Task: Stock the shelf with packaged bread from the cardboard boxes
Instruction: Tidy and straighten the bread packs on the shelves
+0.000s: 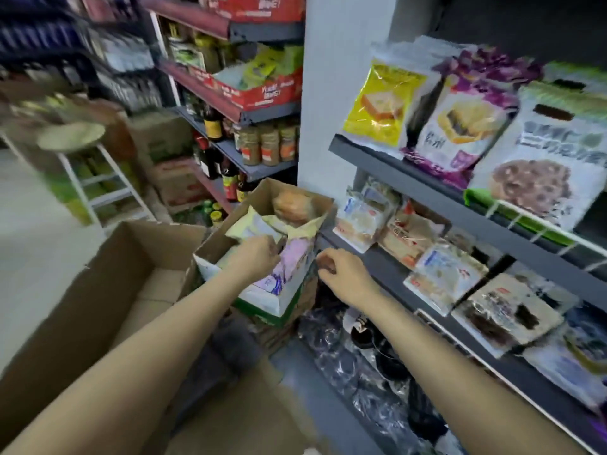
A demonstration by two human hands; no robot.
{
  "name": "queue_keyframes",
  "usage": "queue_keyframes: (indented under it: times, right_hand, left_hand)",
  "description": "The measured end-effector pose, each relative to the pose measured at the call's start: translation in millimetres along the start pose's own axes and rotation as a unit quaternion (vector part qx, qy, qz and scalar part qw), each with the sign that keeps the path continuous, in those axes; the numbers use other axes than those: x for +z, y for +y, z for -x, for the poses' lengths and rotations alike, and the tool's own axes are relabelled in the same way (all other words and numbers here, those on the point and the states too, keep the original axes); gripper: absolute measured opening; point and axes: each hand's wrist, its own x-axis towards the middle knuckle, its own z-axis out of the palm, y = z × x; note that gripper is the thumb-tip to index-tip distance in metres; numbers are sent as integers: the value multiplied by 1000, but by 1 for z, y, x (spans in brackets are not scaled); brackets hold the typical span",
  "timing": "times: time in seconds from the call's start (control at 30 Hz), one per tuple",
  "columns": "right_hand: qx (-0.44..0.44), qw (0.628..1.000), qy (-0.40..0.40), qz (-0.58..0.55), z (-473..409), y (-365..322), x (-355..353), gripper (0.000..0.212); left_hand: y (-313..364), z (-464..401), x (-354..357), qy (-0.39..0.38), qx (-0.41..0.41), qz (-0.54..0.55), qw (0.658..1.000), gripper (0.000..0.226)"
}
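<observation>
Just left of centre frame, the packaged bread [289,257] lies heaped in a small open cardboard box [262,300] perched on other cartons. The left hand [256,257] reaches in, fingers curled onto a pale packet; the right hand [341,274] hovers beside the box, loosely curled, holding nothing. Right of frame, the shelf [387,267] carries leaning packets. Tugging one packet could tip the perched box.

- left hand [258,257] is down in the open cardboard box [262,302], fingers on a pinkish bread pack [294,262]
- right hand [341,274] hovers loosely curled just beside the box, near the grey shelf [387,274]
- bigger box [98,284] sits to the left
</observation>
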Motion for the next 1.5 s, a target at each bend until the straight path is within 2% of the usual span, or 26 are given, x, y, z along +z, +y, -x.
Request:
queue_keyframes:
  times: [0.13, 0.27, 0.37, 0.4, 0.47, 0.53, 0.63, 0.73, 0.83, 0.9, 1.0, 1.07, 1.13, 1.17, 1.23, 1.37, 1.43, 1.5]
  right_hand:
    - [16, 1000, -18, 3, -92, 7, 37, 44]
    - [36, 996, -73, 47, -180, 20, 73, 53]
    - [48, 984, -118, 125, -229, 31, 101, 60]
    - [54, 976, -138, 162, -241, 35, 110, 67]
    - [54, 953, -176, 241, -258, 43, 123, 79]
    - [49, 928, -212, 303, -267, 52, 132, 85]
    - [36, 901, -237, 360, -273, 61, 142, 71]
    - [21, 900, -227, 370, -278, 60, 144, 44]
    - [24, 929, -194, 314, -279, 58, 136, 35]
    - [19, 954, -154, 255, -277, 56, 124, 34]
    - [-13, 981, -84, 174, -267, 50, 99, 25]
    - [-24, 995, 0, 101, -257, 42, 79, 18]
    - [4, 995, 91, 26, -240, 26, 60, 17]
    - [19, 991, 131, -8, -231, 17, 51, 17]
    - [51, 975, 202, -80, -210, -2, 41, 20]
    - [137, 918, 284, -239, -158, -36, 30, 34]
    - [166, 862, 315, -360, -127, -52, 22, 25]
    - [204, 767, 319, -519, -103, -63, 16, 24]
  left_hand:
    - [-56, -69, 7, -18, -45, 5, 999, 13]
    - [-97, -143, 25, -53, -91, 21, 994, 22]
    - [-115, -182, 51, -147, -86, 34, 985, 42]
    - [-118, -191, 59, -177, -81, 35, 980, 45]
    - [-117, -205, 74, -223, -86, 31, 970, 35]
    - [-114, -219, 91, -269, -99, 30, 958, 44]
    - [-106, -229, 108, -321, -102, 23, 941, 50]
    - [-107, -228, 107, -304, -91, 27, 948, 32]
    - [-118, -233, 99, -261, -114, 81, 955, 18]
    - [-127, -234, 92, -218, -133, 136, 957, 30]
    - [-135, -227, 66, -164, -130, 189, 960, 34]
    - [-136, -218, 43, -125, -113, 194, 967, 32]
    - [-134, -206, 20, -65, -93, 179, 977, 10]
    - [-132, -201, 11, -31, -88, 178, 980, 11]
    - [-127, -187, -6, 31, -73, 183, 980, 22]
    - [-112, -143, -44, 153, -37, 224, 962, 21]
    - [-106, -120, -63, 190, -35, 257, 947, 17]
    - [-101, -100, -78, 203, -45, 315, 926, 7]
